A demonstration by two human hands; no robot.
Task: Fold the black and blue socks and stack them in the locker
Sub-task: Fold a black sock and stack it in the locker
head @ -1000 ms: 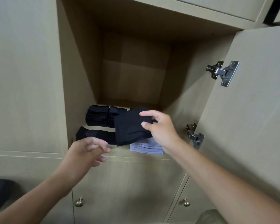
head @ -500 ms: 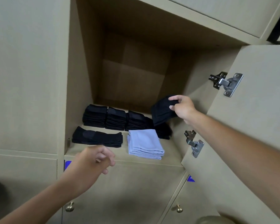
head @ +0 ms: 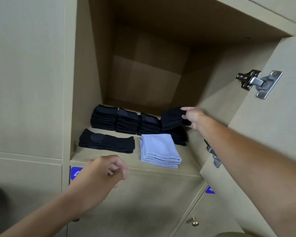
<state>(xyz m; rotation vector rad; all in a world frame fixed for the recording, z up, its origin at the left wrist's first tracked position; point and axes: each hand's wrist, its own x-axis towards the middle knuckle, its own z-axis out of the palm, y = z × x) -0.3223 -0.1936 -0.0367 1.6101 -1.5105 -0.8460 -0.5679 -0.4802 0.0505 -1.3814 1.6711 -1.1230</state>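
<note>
My right hand (head: 192,118) reaches deep into the open locker and pinches a folded black sock (head: 172,118) at its right edge, just above a black stack (head: 179,138) at the back right. Three more stacks of folded black socks (head: 126,120) line the back of the shelf. Unfolded black socks (head: 107,141) lie flat at the front left. A pile of folded light blue socks (head: 161,150) sits at the front middle. My left hand (head: 101,175) hovers outside the locker below the shelf edge, fingers loosely curled, holding nothing.
The locker shelf (head: 132,160) has bare room along its front edge. The open locker door (head: 270,134) stands at the right with two metal hinges (head: 261,82). Closed doors with small brass knobs (head: 194,223) lie below.
My right hand has lowered the folded black sock toward the back-right stack. My left hand has stayed below the shelf edge.
</note>
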